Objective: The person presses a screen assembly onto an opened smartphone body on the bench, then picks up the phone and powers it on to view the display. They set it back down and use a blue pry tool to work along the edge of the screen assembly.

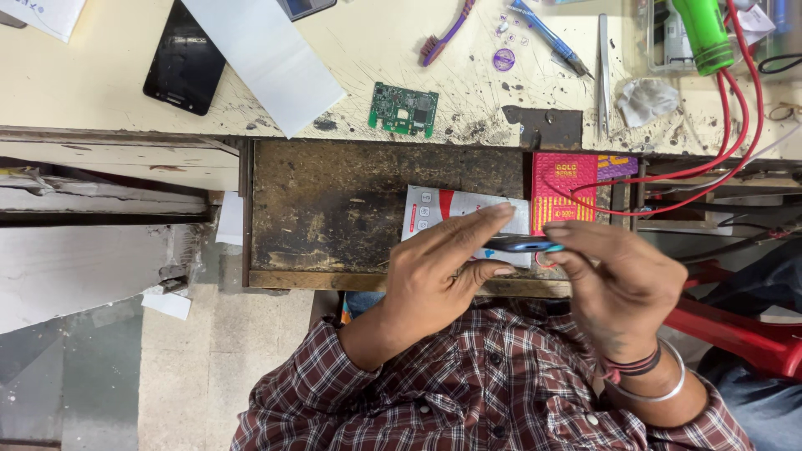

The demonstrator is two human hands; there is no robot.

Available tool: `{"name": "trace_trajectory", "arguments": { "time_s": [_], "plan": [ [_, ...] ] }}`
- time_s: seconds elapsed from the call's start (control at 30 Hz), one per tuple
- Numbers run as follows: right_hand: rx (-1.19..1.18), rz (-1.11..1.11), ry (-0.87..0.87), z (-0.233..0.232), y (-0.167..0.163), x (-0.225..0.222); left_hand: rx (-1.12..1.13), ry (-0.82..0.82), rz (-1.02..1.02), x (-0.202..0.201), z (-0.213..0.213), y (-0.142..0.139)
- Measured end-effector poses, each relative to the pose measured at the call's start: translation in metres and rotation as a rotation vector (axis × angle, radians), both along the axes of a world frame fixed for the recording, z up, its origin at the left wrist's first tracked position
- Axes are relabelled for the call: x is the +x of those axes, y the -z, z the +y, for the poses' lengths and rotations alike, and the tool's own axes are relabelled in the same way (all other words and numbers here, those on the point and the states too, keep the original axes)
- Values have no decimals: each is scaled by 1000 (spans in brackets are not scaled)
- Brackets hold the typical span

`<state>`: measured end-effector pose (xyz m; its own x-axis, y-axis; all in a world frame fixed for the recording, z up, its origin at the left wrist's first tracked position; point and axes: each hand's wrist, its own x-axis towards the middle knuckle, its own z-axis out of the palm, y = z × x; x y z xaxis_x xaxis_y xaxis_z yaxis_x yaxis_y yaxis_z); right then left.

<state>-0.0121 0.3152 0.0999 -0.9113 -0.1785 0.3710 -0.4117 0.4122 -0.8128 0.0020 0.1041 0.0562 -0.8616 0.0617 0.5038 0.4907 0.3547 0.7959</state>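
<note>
A thin blue-edged phone, seen edge-on, is held between both my hands above an open wooden drawer. My left hand grips its left end with fingers stretched along the top and thumb under. My right hand pinches its right end. A green circuit board lies on the workbench beyond the drawer. A black phone lies face up at the far left of the bench.
In the drawer are a white and red packet and a pink box. The scratched bench carries a purple brush, blue tool, tweezers, crumpled cloth, white paper, red cables and a green tool.
</note>
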Motion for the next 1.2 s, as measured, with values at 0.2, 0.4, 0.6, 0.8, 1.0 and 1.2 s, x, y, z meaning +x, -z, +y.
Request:
{"name": "trace_trajectory", "arguments": {
  "time_s": [0.2, 0.4, 0.6, 0.8, 1.0, 1.2],
  "plan": [
    [-462, -195, 14, 13, 35, -4, -142, -50, -79, 1, -5, 18],
    [33, -60, 24, 11, 22, -7, -356, -103, 18, 3, -14, 9],
    [336, 30, -102, -3, 11, -12, -581, -13, 44, 0, -14, 0],
    [312, 21, -73, -6, 31, -12, -693, -21, 49, -5, -8, 12],
    [255, -8, -81, -2, 47, -12, -759, -19, 42, -5, -6, 18],
    [250, -21, -44, -5, 45, -12, -708, -57, 57, -9, -10, 25]
  ]
}}
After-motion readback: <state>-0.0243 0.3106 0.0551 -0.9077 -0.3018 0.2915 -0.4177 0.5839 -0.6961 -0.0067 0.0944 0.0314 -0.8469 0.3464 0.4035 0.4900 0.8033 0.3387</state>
